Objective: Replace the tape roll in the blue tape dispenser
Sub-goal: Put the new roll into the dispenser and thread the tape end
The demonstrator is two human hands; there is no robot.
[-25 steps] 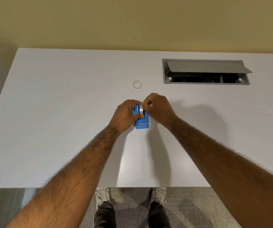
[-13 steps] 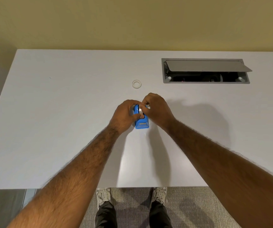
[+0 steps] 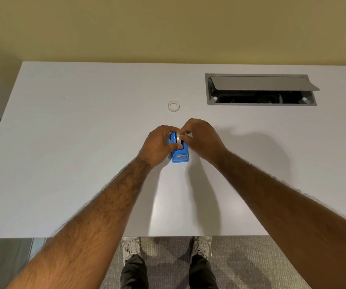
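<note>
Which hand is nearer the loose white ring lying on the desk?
Right, narrowly. The right hand sits below and slightly right of the white ring; the left hand is lower, below-left. Both grip the blue dispenser, neither touching the ring.

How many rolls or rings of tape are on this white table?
2: a small white ring lying alone beyond the hands, and a pale tape roll in the blue tape dispenser, mostly hidden by fingers.

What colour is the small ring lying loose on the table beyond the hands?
White, or near-clear; the ring barely stands out against the pale table. Head view, the only one.
</note>
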